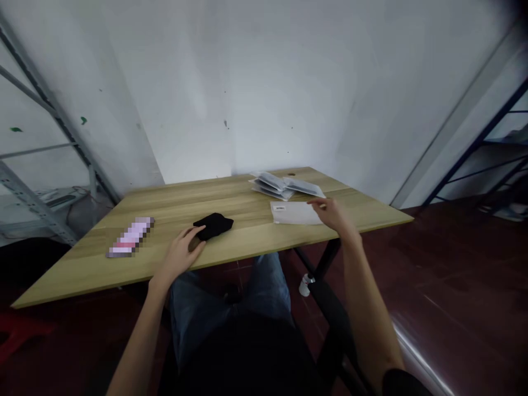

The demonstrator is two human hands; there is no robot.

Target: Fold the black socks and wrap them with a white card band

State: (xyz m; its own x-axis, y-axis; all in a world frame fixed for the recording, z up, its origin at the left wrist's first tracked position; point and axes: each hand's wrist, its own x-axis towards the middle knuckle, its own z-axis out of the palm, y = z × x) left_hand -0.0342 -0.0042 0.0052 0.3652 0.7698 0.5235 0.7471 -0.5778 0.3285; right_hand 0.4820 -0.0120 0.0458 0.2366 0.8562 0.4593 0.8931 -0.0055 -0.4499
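Note:
A folded black cloth piece (215,225) lies near the front edge of the table, left of its middle. The fingertips of my left hand (181,253) touch its left side, thumb and fingers apart. On the right lies a flat, whitish plastic bag (292,213) with a small printed label at its upper left. My right hand (332,214) is at the bag's upper right, its fingers bent and pinched together on it. Part of the bag's right end is hidden behind that hand.
Behind the bag, several more plastic bags (272,184) lie in a loose stack on the wooden table (185,203). A phone (131,237) with a blurred screen rests at the left. Metal shelving (45,104) stands at the left, and a wall rises behind the table.

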